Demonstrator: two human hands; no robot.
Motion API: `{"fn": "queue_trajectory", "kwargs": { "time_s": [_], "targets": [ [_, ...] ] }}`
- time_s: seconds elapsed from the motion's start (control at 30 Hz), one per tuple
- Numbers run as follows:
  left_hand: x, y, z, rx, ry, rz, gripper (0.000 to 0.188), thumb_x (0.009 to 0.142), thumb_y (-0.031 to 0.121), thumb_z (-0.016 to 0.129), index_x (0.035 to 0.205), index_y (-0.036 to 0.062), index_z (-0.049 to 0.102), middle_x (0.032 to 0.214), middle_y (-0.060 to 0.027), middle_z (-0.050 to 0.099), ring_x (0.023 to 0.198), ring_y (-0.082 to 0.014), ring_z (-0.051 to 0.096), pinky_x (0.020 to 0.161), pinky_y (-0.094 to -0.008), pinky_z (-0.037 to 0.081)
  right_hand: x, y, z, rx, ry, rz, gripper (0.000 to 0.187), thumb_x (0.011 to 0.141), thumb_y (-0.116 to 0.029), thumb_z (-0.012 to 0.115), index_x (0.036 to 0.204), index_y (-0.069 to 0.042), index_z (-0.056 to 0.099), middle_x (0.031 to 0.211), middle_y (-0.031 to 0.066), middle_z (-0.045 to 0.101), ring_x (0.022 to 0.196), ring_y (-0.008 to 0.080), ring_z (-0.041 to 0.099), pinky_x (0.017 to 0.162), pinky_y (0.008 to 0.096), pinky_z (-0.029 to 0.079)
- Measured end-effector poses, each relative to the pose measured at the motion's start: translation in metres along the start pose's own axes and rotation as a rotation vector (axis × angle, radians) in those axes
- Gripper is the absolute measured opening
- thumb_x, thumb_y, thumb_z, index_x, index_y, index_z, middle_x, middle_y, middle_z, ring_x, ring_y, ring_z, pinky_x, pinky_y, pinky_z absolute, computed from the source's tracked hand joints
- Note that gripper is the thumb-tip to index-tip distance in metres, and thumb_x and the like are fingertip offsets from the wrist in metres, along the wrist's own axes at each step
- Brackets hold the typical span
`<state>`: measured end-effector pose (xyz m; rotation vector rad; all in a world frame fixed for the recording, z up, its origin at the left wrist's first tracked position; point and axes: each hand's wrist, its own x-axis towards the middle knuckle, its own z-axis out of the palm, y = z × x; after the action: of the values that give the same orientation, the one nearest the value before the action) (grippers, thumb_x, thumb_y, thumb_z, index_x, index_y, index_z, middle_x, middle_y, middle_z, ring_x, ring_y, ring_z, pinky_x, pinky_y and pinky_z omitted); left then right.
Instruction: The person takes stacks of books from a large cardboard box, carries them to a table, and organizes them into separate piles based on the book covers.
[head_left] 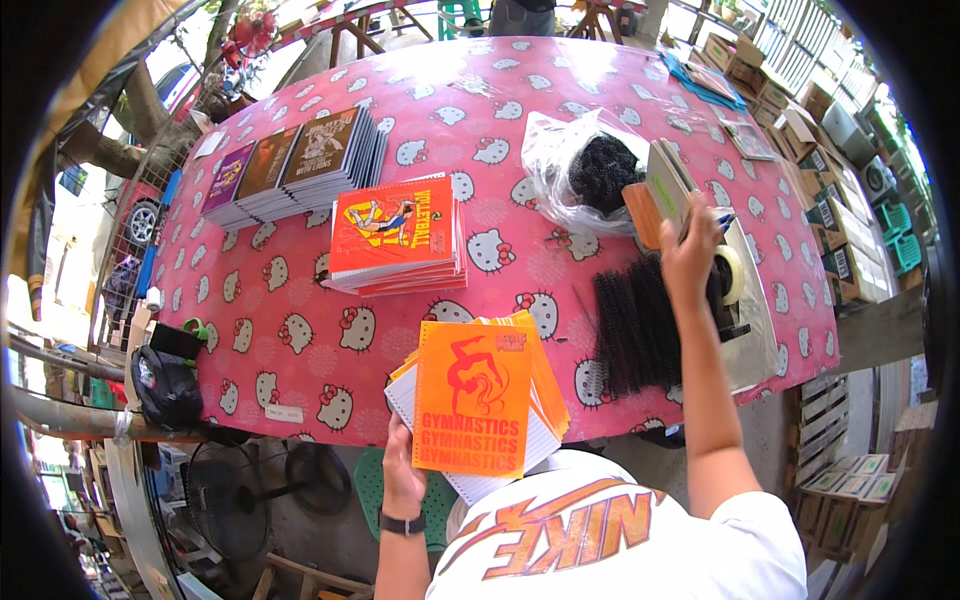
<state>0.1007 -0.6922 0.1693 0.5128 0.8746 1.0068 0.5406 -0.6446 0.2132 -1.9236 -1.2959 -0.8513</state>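
Observation:
My left hand is closed on the lower left edge of an orange spiral notebook with a red gymnast figure on its cover. Beneath it, more orange notebooks and white lined pages fan out at the table's near edge. On the right, my right hand stretches forward with curled fingers against the near end of an upright grey-green box. A dark blue item shows by its fingertips; what the fingers grip is unclear. Below the hand are a tape roll and black spiral binding coils.
Red notebooks are stacked mid-table. Farther left stand piles of brown and purple notebooks. A clear plastic bag with black coils lies beyond the grey-green box. A black bag sits at the left corner, above a standing fan.

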Motion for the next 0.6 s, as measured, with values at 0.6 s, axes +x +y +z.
{"fn": "queue_trajectory", "kwargs": {
  "time_s": [0.6],
  "targets": [
    [0.104,-0.027,0.064,0.163,-0.379,-0.377,0.065,0.061,0.005,0.059,0.122,0.0001,0.037,0.117,-0.0093,0.048,0.106,-0.0203,0.048,0.09,-0.0318,0.041,-0.122,-0.107,-0.023,1.658,-0.92,1.107,0.073,0.074,-0.037,0.065,0.129,-0.006,0.028,0.12,0.01,0.045,0.108,0.0205,0.048,0.088,0.0346,0.043]
  ]
}}
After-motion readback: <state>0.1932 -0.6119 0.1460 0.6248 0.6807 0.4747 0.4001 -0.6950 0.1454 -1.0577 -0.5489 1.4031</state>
